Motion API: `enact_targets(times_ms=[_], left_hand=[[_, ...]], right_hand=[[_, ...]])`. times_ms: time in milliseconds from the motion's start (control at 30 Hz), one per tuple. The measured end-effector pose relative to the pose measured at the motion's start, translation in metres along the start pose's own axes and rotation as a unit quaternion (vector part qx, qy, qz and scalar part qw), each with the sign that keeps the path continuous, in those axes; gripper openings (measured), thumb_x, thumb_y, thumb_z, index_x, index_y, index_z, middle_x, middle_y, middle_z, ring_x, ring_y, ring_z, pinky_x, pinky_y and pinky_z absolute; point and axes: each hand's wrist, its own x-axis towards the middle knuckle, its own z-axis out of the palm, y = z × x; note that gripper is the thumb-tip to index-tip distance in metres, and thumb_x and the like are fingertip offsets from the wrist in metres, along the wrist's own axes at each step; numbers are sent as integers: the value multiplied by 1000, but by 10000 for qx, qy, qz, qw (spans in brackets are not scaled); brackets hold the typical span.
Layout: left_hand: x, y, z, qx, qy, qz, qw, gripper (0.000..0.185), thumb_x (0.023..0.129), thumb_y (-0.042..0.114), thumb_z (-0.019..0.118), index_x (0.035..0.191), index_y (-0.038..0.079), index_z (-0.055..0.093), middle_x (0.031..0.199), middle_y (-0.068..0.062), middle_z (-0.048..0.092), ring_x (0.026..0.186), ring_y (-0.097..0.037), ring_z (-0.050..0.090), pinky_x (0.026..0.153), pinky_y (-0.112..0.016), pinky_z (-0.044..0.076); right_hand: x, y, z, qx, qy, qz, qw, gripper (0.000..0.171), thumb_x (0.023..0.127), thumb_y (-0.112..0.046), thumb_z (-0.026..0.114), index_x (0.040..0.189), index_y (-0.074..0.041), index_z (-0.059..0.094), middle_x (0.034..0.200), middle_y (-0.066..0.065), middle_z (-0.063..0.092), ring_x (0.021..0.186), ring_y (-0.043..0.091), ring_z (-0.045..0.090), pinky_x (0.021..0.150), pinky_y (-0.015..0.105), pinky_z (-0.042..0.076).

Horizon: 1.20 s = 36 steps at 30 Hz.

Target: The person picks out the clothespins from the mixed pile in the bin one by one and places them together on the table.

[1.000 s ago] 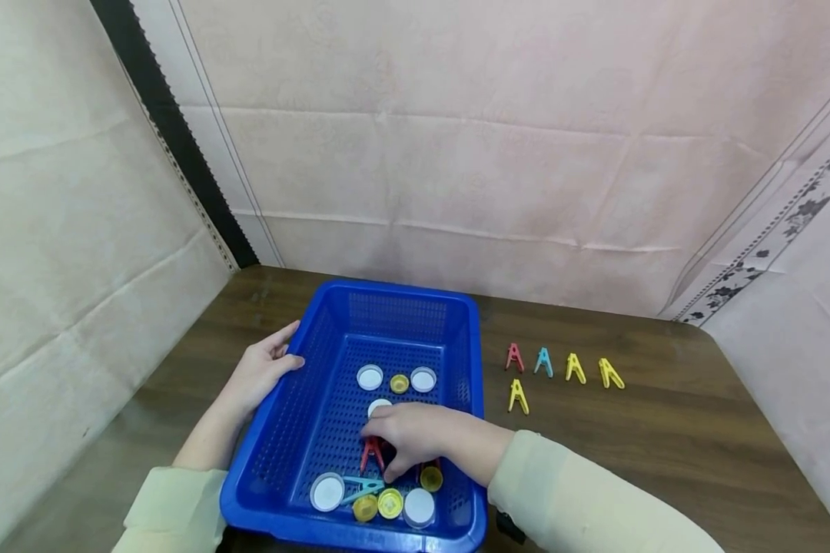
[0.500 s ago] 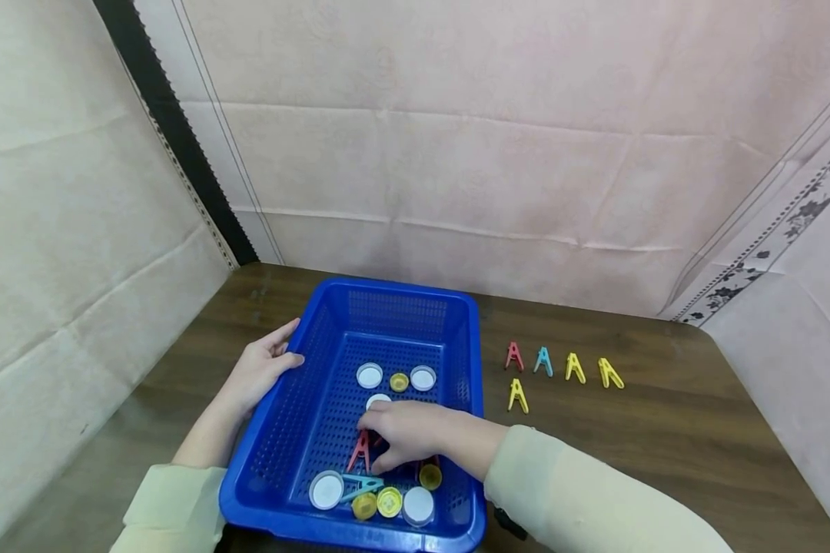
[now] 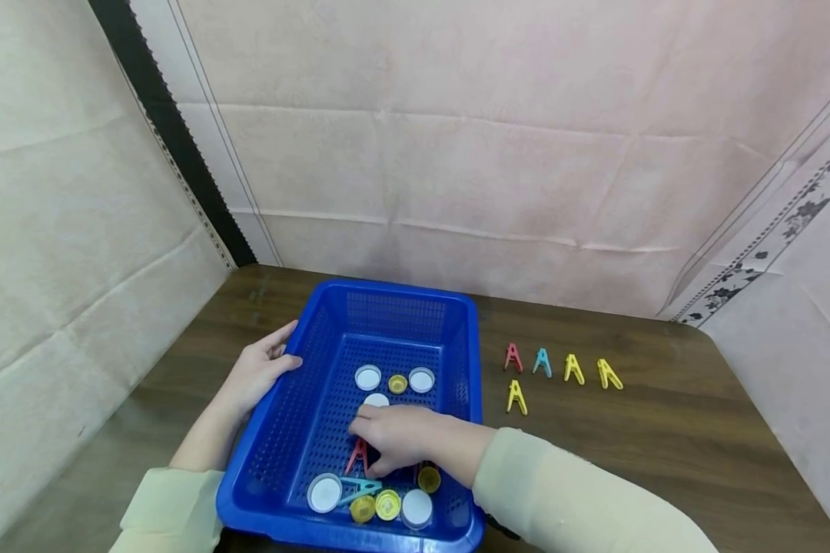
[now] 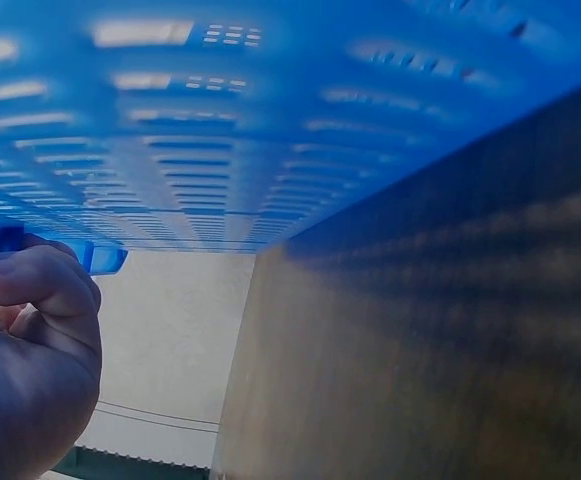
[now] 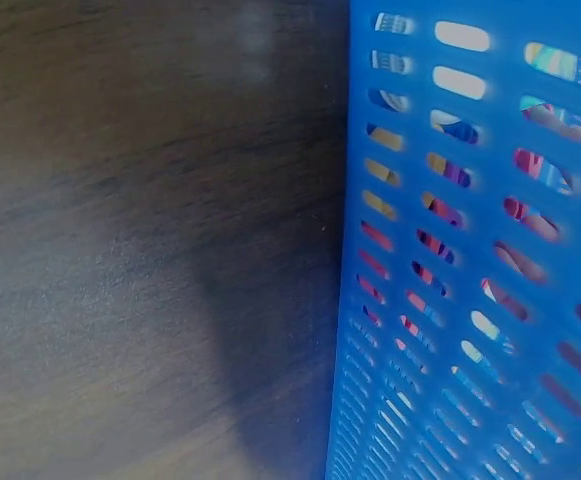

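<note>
Red clothespin (image 3: 356, 455) sits low in the blue basket (image 3: 394, 296), pinched by the right hand (image 3: 400, 439), fingers curled on it. Going left to right: left hand (image 3: 257, 372) steadies the basket's left rim, fingers relaxed w/ thumb hooked over the edge. Inside: a teal pin (image 3: 360, 487) and approx. nine bottle caps (image 3: 367, 377). On the table (image 3: 664, 430), five pins (image 3: 572, 369) already lined up; judging by that, two pins left.

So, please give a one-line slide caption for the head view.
Right hand picks a red clothespin inside the blue basket; left hand holds its rim.
</note>
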Motion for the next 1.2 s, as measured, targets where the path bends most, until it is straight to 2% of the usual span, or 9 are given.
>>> enact_targets(times_ms=[167,567,700,867,1033,1200], left_hand=[[0,-1,0,26,-2,9,10000,67,90,14,58,149,15,27,122,-24,57,84,-24,66,64,-36,55],[0,0,0,-52,-16,36,10000,66,91,14,58,149,15,26,122,-24,56,84,-24,66,64,-36,56],[-1,0,1,-17,-4,74,10000,66,91,15,57,149,15,27,120,-24,57,84,-24,66,64,-36,56],[0,0,0,10,-8,73,10000,66,91,15,58,149,15,27,120,-24,58,85,-24,65,64,-36,56],[0,-1,0,-14,14,60,10000,66,91,16,58,149,16,27,120,-24,57,86,-24,65,65,-36,56],[0,-2,0,-80,14,49,10000,66,91,15,58,149,16,27,122,-24,56,88,-24,65,66,-36,56]], right_hand=[[1,1,3,-192,88,-199,9996,50,83,-40,69,124,-15,55,107,-7,51,83,-1,51,70,13,43],[2,1,5,-651,190,4,9977,46,81,-44,69,116,-17,56,103,-8,51,89,2,52,73,15,44],[2,1,4,-479,194,165,9985,44,83,-42,68,118,-17,55,103,-8,50,87,2,51,71,16,44],[3,0,4,-114,41,143,9998,55,83,-46,66,127,-15,52,110,-6,49,83,0,49,70,16,43],[4,-1,6,-301,28,104,9995,57,83,-52,63,125,-15,53,106,-6,47,77,0,47,66,15,42],[4,-1,6,-233,75,195,9995,52,84,-48,64,123,-16,53,104,-6,48,79,0,48,67,14,43]])
